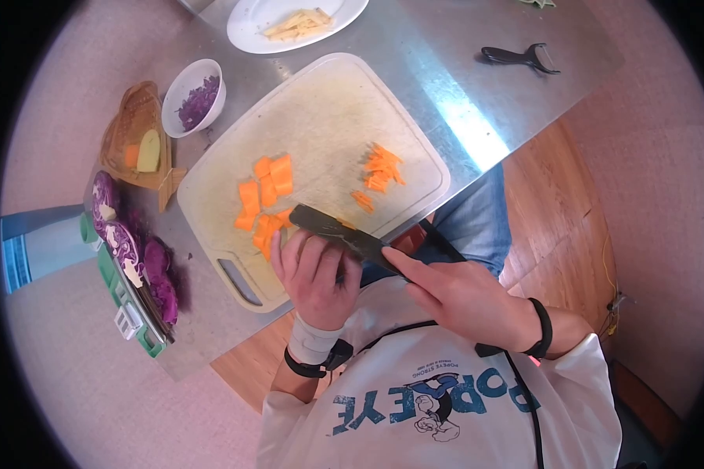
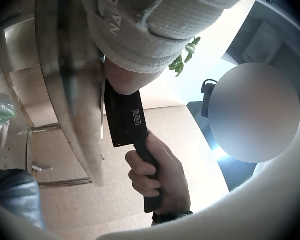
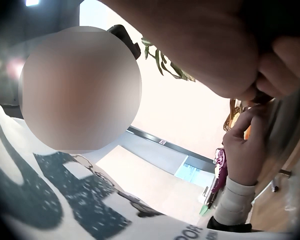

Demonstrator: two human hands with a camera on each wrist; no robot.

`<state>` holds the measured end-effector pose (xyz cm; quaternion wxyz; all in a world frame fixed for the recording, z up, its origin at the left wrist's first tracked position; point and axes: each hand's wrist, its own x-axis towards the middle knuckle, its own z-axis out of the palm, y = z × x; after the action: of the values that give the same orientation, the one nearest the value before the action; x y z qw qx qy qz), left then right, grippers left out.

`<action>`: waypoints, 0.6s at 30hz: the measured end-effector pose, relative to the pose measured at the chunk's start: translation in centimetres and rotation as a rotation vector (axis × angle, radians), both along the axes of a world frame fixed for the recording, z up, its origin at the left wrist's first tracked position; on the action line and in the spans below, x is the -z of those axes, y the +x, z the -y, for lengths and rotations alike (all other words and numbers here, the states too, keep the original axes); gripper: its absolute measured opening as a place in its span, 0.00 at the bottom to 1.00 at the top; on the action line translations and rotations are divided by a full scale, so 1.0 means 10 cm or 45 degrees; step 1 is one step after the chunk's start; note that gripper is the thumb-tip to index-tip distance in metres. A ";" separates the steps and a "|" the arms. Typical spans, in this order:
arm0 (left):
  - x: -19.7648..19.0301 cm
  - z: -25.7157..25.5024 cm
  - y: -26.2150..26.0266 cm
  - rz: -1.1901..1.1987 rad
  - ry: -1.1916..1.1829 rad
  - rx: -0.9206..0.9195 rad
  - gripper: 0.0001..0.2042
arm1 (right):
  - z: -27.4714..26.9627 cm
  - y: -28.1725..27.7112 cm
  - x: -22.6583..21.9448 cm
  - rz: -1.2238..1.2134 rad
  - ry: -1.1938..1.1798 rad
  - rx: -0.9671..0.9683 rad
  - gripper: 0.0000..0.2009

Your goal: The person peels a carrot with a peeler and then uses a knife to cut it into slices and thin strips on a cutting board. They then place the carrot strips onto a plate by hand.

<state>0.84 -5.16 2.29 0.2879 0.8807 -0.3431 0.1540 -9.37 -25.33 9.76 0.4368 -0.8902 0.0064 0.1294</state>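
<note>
Beside the knife blade, my left hand (image 1: 317, 277) has its fingers bent over a carrot piece at the board's near edge; the hand hides most of that piece. My right hand (image 1: 477, 301) grips the handle of a black knife (image 1: 336, 232), its index finger stretched along the blade. In the left wrist view, the right hand (image 2: 165, 175) is wrapped round the handle of the knife (image 2: 125, 117). Flat carrot pieces (image 1: 247, 199) lie left of the blade on the white cutting board (image 1: 313, 117). Thin carrot strips (image 1: 383, 166) form a small pile on the right.
A plate (image 1: 246, 31) of pale strips and a bowl (image 1: 172, 102) of shredded purple cabbage stand beyond the board. To the left are a basket (image 1: 121, 133), cut purple cabbage (image 1: 125, 246) and a green-edged slicer (image 1: 117, 285). A black peeler (image 1: 516, 57) lies at the far right.
</note>
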 end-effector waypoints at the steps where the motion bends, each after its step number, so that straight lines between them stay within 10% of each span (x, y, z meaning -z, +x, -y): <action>1: -0.01 0.00 0.00 0.003 0.003 -0.002 0.07 | 0.00 0.01 0.01 0.002 0.000 0.002 0.24; 18: -0.01 0.00 0.02 -0.036 -0.067 0.047 0.10 | 0.09 0.00 0.03 0.085 0.179 0.078 0.23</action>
<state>1.00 -5.13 2.43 0.3187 0.8685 -0.3509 0.1453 -9.40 -26.24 9.50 0.5019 -0.8605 0.0098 0.0862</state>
